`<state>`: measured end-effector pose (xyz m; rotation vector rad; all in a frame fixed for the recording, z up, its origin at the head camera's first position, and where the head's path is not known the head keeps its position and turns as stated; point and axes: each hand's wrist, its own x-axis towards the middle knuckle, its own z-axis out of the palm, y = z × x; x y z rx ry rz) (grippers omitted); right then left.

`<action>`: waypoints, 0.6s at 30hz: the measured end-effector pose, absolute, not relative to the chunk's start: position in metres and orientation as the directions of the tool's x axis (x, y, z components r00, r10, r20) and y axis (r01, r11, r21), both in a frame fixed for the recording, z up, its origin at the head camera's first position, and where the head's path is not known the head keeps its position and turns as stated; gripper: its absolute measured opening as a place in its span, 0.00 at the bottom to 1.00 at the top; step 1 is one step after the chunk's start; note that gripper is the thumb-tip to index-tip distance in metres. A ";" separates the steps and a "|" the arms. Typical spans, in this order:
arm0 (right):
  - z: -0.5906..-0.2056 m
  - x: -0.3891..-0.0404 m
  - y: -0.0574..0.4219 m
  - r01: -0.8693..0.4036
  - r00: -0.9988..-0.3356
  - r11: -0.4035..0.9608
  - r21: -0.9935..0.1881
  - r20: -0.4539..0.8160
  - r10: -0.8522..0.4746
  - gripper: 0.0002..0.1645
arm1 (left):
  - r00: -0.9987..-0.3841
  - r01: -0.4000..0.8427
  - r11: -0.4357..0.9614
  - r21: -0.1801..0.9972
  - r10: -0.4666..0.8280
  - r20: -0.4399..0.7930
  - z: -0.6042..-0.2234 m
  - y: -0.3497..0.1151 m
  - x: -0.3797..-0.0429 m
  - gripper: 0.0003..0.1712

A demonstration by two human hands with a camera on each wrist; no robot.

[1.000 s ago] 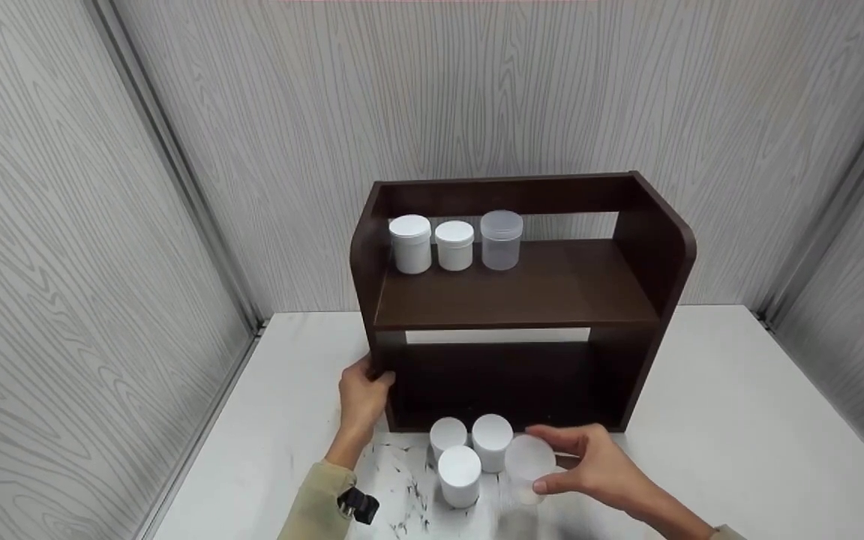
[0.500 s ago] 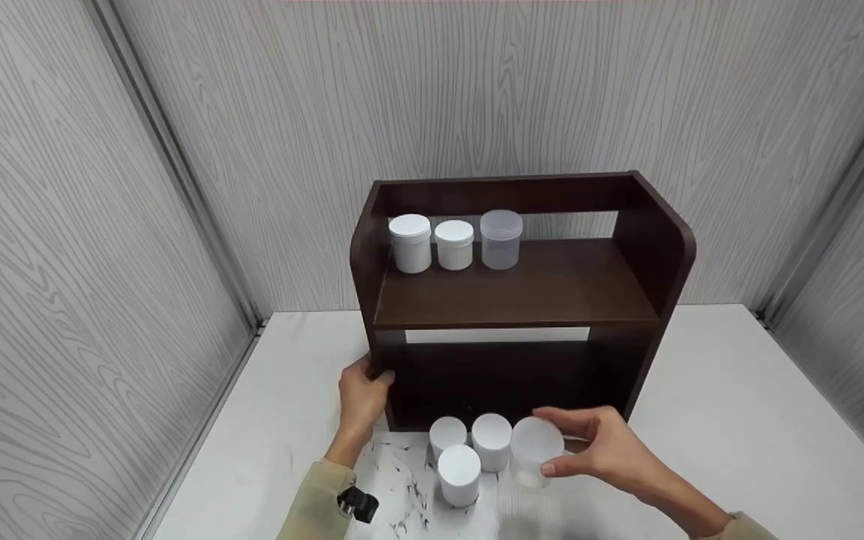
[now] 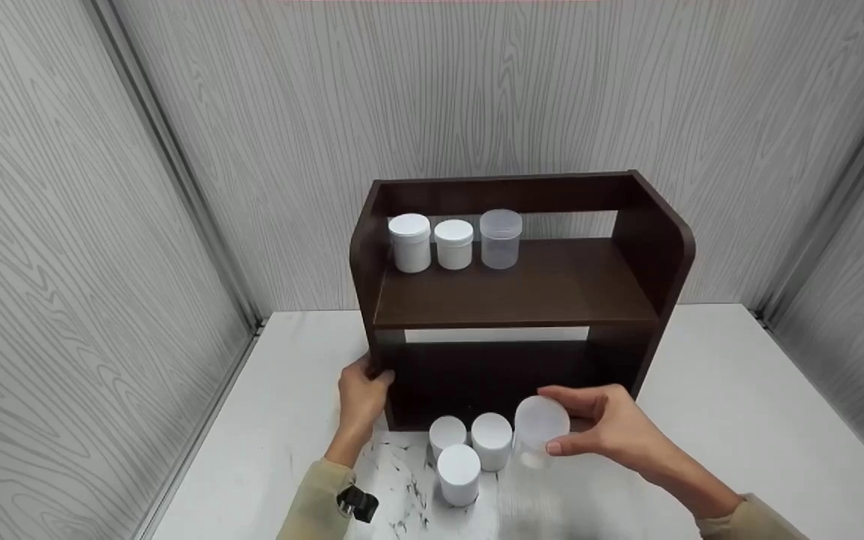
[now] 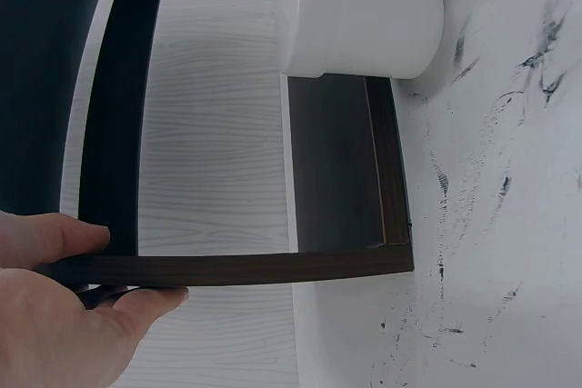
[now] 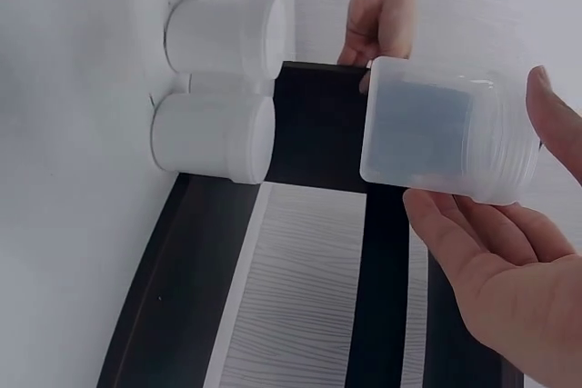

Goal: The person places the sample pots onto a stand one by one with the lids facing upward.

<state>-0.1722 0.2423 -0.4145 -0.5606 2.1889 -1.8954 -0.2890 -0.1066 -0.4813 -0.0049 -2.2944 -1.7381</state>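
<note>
My right hand [image 3: 612,427] grips a translucent plastic jar [image 3: 541,424] near its lid, between thumb and fingers. The right wrist view shows the jar [image 5: 432,124] lifted off the table, and I can see through its side. My left hand [image 3: 361,397] holds the front edge of the left side panel of a dark brown two-tier shelf [image 3: 514,296], thumb on the inner side. Three white lidded jars stand on the table before the lower tier: a left jar [image 3: 448,433], a right jar [image 3: 492,435] and a nearer jar [image 3: 459,469].
On the upper tier, from the left, stand a tall white jar [image 3: 410,244], a shorter white jar [image 3: 454,246] and a translucent jar [image 3: 501,240]. The white table [image 3: 289,352] has dark scuff marks near the front. Grey wood-patterned walls [image 3: 312,135] enclose it.
My right hand has raised the translucent jar and carried it slightly right and toward the shelf. The left hand has stayed on the panel, and the other jars have not moved.
</note>
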 end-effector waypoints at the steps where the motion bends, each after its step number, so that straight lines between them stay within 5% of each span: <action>1: -0.412 -0.172 0.242 -0.154 -0.911 0.108 -0.982 0.098 -0.402 0.47 | -0.966 0.160 0.284 0.945 -0.154 0.210 -0.481 -0.107 -0.289 0.29; 18: -0.378 -0.182 0.245 -0.165 -0.923 0.140 -0.976 0.103 -0.372 0.46 | -0.968 0.172 0.261 0.950 -0.134 0.212 -0.480 -0.107 -0.287 0.29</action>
